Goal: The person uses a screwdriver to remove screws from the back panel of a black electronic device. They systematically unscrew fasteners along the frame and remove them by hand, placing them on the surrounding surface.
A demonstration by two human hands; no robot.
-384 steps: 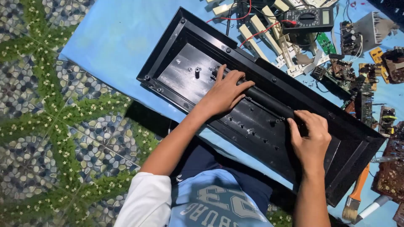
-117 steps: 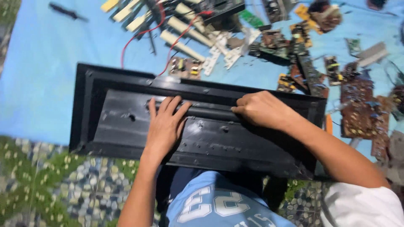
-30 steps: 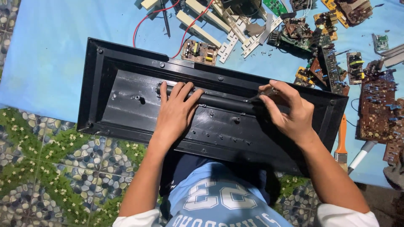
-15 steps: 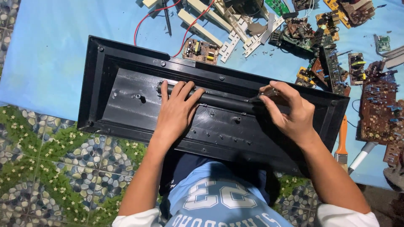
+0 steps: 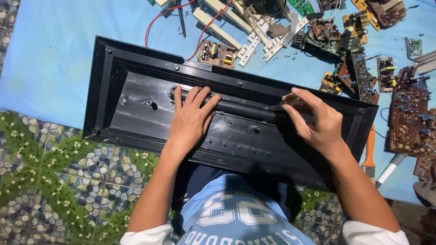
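Blue sheet (image 5: 54, 59) bears black casing (image 5: 136, 97); left hand (image 5: 190, 120) presses it.

The long plastic housing (image 5: 136, 90) under my hands is glossy black. Beneath it lies a light blue sheet (image 5: 50, 54). At lower left, the floor (image 5: 54, 181) shows grey-blue pebbles with green, white-flowered bands. Red wires (image 5: 156, 20) cross upper centre; an orange-handled brush (image 5: 369, 152) lies right.
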